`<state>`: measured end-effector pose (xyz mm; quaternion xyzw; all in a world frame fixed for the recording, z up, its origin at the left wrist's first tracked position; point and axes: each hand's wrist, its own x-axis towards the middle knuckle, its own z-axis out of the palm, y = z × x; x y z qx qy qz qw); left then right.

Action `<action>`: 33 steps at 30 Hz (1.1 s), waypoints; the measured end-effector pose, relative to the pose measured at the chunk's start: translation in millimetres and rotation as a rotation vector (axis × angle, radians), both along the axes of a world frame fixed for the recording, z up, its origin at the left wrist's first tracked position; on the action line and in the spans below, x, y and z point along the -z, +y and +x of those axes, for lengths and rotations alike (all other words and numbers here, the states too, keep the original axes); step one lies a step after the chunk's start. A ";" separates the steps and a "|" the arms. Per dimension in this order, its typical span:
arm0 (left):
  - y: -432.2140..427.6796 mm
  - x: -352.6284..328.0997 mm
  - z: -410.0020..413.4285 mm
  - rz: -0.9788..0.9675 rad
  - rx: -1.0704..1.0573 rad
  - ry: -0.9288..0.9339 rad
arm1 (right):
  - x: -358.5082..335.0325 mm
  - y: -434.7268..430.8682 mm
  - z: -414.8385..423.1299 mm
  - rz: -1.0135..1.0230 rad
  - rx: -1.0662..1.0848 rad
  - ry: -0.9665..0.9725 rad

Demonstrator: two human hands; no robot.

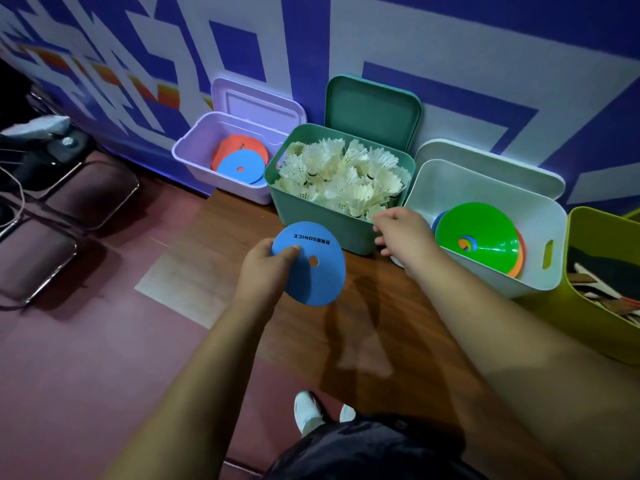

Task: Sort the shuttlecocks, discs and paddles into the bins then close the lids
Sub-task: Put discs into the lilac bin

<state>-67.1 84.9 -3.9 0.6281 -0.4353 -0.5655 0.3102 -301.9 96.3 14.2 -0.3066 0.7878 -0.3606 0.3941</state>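
My left hand [265,268] pinches a flat blue disc [313,271] by its left edge, in front of the green bin [311,216]. That bin is heaped with white shuttlecocks [343,178], and its lid [372,110] stands open against the wall. My right hand [401,233] hovers empty by the green bin's right front corner, fingers loose. The lilac bin [194,161] at the left holds an orange and a blue disc [240,168]. The white bin [495,268] at the right holds a green cone disc [478,233] on other coloured ones.
A yellow-green bin [595,306] at the far right holds paddles [602,289]. Dark padded chairs [52,230] stand at the left. All bins sit against the blue-and-white wall. My white shoes [308,410] show on the floor below.
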 end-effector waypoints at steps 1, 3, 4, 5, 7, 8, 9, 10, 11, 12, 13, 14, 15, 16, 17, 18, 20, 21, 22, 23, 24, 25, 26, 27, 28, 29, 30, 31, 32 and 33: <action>-0.3 -3.4 -2.3 0.006 -0.004 0.008 | 1.1 0.1 1.0 -0.003 -0.021 0.001; -3.2 -10.8 -6.1 0.018 -0.008 0.012 | 1.4 -1.1 2.9 -0.005 -0.061 -0.008; -6.0 -14.2 -7.7 0.022 -0.019 0.019 | 0.3 -1.3 3.7 -0.004 -0.083 -0.020; -9.1 -18.7 -9.9 0.025 -0.037 0.028 | -1.5 -1.4 4.4 -0.001 -0.110 -0.030; -16.7 -26.5 -15.1 0.025 -0.087 0.047 | -4.3 -2.2 4.3 0.013 -0.183 -0.031; -20.3 -30.0 -17.8 0.021 -0.107 0.062 | -6.2 -2.3 4.0 0.019 -0.217 -0.033; -23.1 -33.5 -20.6 0.011 -0.119 0.081 | -8.2 -2.1 3.6 0.023 -0.245 -0.037; -25.5 -36.0 -23.1 -0.005 -0.125 0.097 | -9.4 -2.5 2.9 0.028 -0.268 -0.038; -26.7 -39.1 -25.6 -0.024 -0.126 0.106 | -10.6 -2.9 2.2 0.033 -0.287 -0.037; -27.1 -41.4 -27.6 -0.041 -0.125 0.106 | -11.3 -3.1 2.1 0.033 -0.300 -0.045; -27.0 -43.9 -29.6 -0.055 -0.118 0.103 | -12.8 -2.6 1.9 0.031 -0.306 -0.068; -27.2 -45.9 -31.4 -0.066 -0.106 0.104 | -13.7 -2.5 1.7 0.027 -0.305 -0.106; -27.7 -48.0 -32.5 -0.071 -0.091 0.112 | -14.7 -2.6 1.7 0.023 -0.301 -0.142; -29.3 -49.4 -32.8 -0.074 -0.076 0.120 | -14.7 -3.9 1.6 0.019 -0.295 -0.163; -32.1 -49.9 -32.3 -0.075 -0.062 0.122 | -15.2 -5.9 1.2 0.014 -0.289 -0.166; -36.3 -48.8 -31.1 -0.076 -0.052 0.118 | -15.0 -9.0 0.8 0.004 -0.284 -0.159; -47.3 -43.2 -27.3 -0.078 -0.043 0.104 | -14.0 -17.4 1.6 -0.009 -0.275 -0.141; -54.5 -38.6 -24.5 -0.077 -0.040 0.099 | -13.4 -22.3 3.1 -0.017 -0.272 -0.133; -62.3 -32.9 -21.3 -0.072 -0.035 0.094 | -12.5 -27.6 5.9 -0.030 -0.263 -0.131; -70.7 -26.8 -17.4 -0.064 -0.028 0.087 | -12.3 -33.0 9.8 -0.043 -0.252 -0.133; -79.7 -20.1 -12.9 -0.053 -0.021 0.079 | -11.9 -39.1 14.9 -0.052 -0.235 -0.140; -89.6 -13.6 -7.7 -0.040 -0.016 0.073 | -12.1 -45.9 20.6 -0.054 -0.220 -0.149; -100.7 -7.2 -1.6 -0.031 -0.009 0.066 | -12.0 -53.5 27.3 -0.050 -0.207 -0.157; -113.0 -0.6 5.8 -0.026 0.002 0.058 | -13.2 -61.8 35.1 -0.043 -0.196 -0.168; -126.1 5.0 13.4 -0.026 0.017 0.052 | -13.8 -71.3 43.6 -0.039 -0.182 -0.180; -140.1 10.3 22.0 -0.025 0.039 0.046 | -15.8 -81.6 53.6 -0.041 -0.164 -0.193; -153.6 14.7 31.0 -0.026 0.066 0.038 | -17.2 -92.3 64.2 -0.050 -0.141 -0.207; -167.5 18.3 41.3 -0.029 0.091 0.028 | -18.6 -103.6 75.9 -0.062 -0.115 -0.223; -182.4 21.4 53.4 -0.029 0.113 0.017 | -18.6 -116.3 89.0 -0.076 -0.080 -0.241; -199.3 24.1 67.2 -0.027 0.128 0.012 | -19.3 -129.9 103.0 -0.086 -0.041 -0.254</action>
